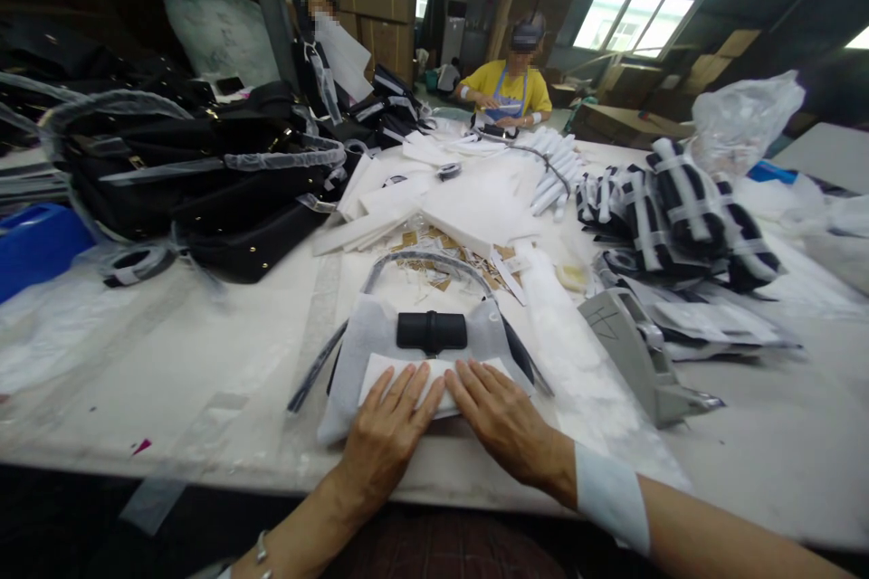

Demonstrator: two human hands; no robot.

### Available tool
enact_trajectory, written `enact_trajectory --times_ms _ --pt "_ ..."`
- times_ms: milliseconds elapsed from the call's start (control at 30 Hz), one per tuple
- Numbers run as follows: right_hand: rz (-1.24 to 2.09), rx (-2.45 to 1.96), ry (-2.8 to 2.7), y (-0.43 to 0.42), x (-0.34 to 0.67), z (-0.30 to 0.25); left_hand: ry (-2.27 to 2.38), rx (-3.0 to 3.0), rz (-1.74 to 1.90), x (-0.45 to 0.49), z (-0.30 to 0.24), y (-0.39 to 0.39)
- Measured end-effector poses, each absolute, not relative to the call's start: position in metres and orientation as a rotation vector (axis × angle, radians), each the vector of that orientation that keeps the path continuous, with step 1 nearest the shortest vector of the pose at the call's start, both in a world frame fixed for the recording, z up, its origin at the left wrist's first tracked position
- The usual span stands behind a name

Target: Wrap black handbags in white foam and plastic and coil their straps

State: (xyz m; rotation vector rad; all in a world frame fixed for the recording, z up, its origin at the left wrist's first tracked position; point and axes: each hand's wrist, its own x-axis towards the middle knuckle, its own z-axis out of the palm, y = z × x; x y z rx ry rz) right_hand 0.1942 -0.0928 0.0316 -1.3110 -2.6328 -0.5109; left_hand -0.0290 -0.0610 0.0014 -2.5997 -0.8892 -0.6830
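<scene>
A handbag (359,353) lies on the white table in front of me, mostly covered in thin whitish wrapping. Its wrapped handle (434,258) arches away from me, and a black flap piece (431,331) shows at its middle. Both hands press on a white sheet (380,371) across the near part of the bag. My left hand (390,421) lies flat with its fingers stretched out. My right hand (506,416) rests flat beside it, fingers extended, the fingertips of the two hands nearly meeting. A dark strap end (316,371) sticks out at the bag's left.
Black bags (224,172) with wrapped handles are heaped at the left. A grey tape dispenser (644,362) stands at the right, near bundled black rolls (682,208). White sheets (468,199) and brown tags (444,258) lie beyond the bag. A person (512,90) works across the table.
</scene>
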Motion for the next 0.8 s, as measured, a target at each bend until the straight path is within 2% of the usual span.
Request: enact_trajectory --times_ms 367,567,800 --pt "-0.595 -1.39 -2.39 -0.106 0.185 0.011 -0.724 -2.5 -0.393 -0.026 0.007 -0.06" --pt "-0.662 -1.354 -2.388 -0.108 0.173 0.011 -0.605 -2.479 -0.38 -0.028 0.007 -0.051" --pt "-0.696 -1.371 -2.475 -0.1 0.178 0.006 -0.703 -2.397 -0.3 -0.013 0.001 -0.056"
